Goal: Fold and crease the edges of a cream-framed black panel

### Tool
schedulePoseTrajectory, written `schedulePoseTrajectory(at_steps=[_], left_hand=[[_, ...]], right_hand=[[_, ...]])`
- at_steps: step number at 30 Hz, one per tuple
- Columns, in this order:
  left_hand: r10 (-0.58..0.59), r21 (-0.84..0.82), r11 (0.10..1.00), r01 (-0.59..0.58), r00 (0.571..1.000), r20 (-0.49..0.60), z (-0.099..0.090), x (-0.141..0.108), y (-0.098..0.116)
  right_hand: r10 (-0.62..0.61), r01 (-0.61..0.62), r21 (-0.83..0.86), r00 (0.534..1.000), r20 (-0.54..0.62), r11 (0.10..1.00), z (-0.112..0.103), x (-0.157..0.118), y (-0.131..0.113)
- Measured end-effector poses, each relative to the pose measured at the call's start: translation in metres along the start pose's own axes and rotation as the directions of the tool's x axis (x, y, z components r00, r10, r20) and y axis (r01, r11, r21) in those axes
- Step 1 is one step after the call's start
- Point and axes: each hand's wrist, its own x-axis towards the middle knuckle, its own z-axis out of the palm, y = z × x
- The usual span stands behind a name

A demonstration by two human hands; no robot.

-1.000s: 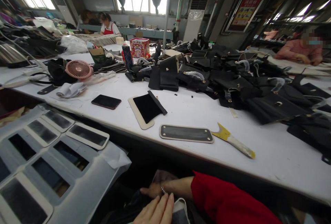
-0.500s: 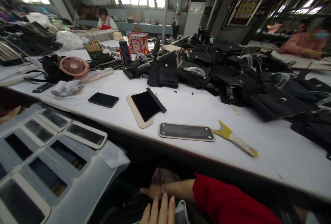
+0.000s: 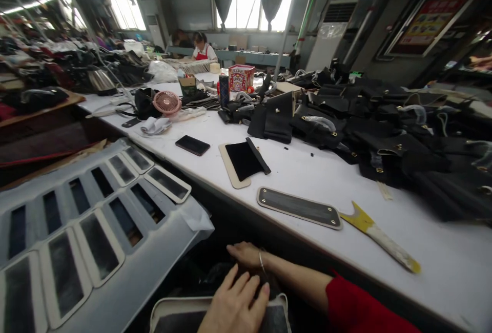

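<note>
My left hand lies with fingers spread on a dark grey piece with a cream rim, low in front of me. Just beyond it my right hand, with a bracelet on the wrist and a red sleeve, reaches left below the table edge. One digit sticks out to the left; its other fingers are hidden in the dark, so any hold is unclear. Shiny black material shows beside that hand. Nearby on the table lie a long grey strip with metal studs and a yellow forked tool.
On the left, a grey slotted tray bears several cream-rimmed dark panels. The white table holds a phone, a black piece on a cream panel, a pink fan and piled black bags. A co-worker sits far back.
My view has swung left. My left hand shows more fully, over the cream-rimmed piece, which has come more into sight. The right hand remains low beyond it, more of its forearm showing.
</note>
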Motion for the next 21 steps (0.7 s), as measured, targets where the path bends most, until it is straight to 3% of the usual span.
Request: schedulePoseTrajectory(at_steps=[2, 5, 8, 10, 12, 13, 14, 15, 16, 18, 21], left_hand=[[-0.092, -0.064, 0.994, 0.092, 0.996, -0.005, -0.017, 0.001, -0.007], [-0.147, -0.07, 0.984, 0.164, 0.967, 0.207, -0.049, -0.012, -0.02], [-0.345, -0.069, 0.918, 0.39, 0.873, 0.346, -0.075, -0.034, -0.039], [-0.565, -0.12, 0.749, 0.651, 0.723, 0.397, -0.084, -0.049, -0.054], [-0.713, -0.245, 0.43, 0.869, 0.493, 0.498, -0.087, -0.063, -0.072], [-0.723, -0.304, 0.247, 0.92, 0.384, 0.575, -0.086, -0.07, -0.081], [-0.689, -0.35, 0.075, 0.934, 0.302, 0.658, -0.082, -0.077, -0.089], [-0.632, -0.371, -0.055, 0.927, 0.255, 0.732, -0.076, -0.085, -0.096], [-0.584, -0.376, -0.124, 0.918, 0.239, 0.776, -0.067, -0.093, -0.102], [-0.518, -0.372, -0.168, 0.913, 0.24, 0.821, -0.045, -0.109, -0.107], [-0.53, -0.36, -0.056, 0.931, 0.278, 0.802, -0.008, -0.126, -0.106]], right_hand=[[0.022, -0.021, 0.046, 1.0, -0.007, 0.999, -0.013, -0.008, -0.011], [0.02, -0.018, 0.107, 1.0, -0.02, 0.994, -0.021, -0.03, -0.031], [-0.003, 0.008, 0.097, 0.999, -0.05, 0.995, -0.015, -0.05, -0.05], [-0.017, 0.02, 0.044, 0.997, -0.08, 0.999, -0.006, -0.056, -0.057], [-0.025, 0.021, -0.032, 0.993, -0.112, 0.999, 0.002, -0.057, -0.059], [-0.026, 0.017, -0.073, 0.992, -0.124, 0.997, 0.006, -0.056, -0.058], [-0.028, 0.012, -0.116, 0.991, -0.134, 0.993, 0.009, -0.055, -0.057], [-0.033, 0.01, -0.159, 0.99, -0.14, 0.987, 0.012, -0.055, -0.056], [-0.045, 0.014, -0.205, 0.989, -0.144, 0.979, 0.013, -0.055, -0.055], [-0.096, 0.05, -0.308, 0.986, -0.134, 0.95, 0.015, -0.058, -0.055], [-0.211, 0.144, -0.483, 0.974, -0.087, 0.863, 0.014, -0.065, -0.058]])
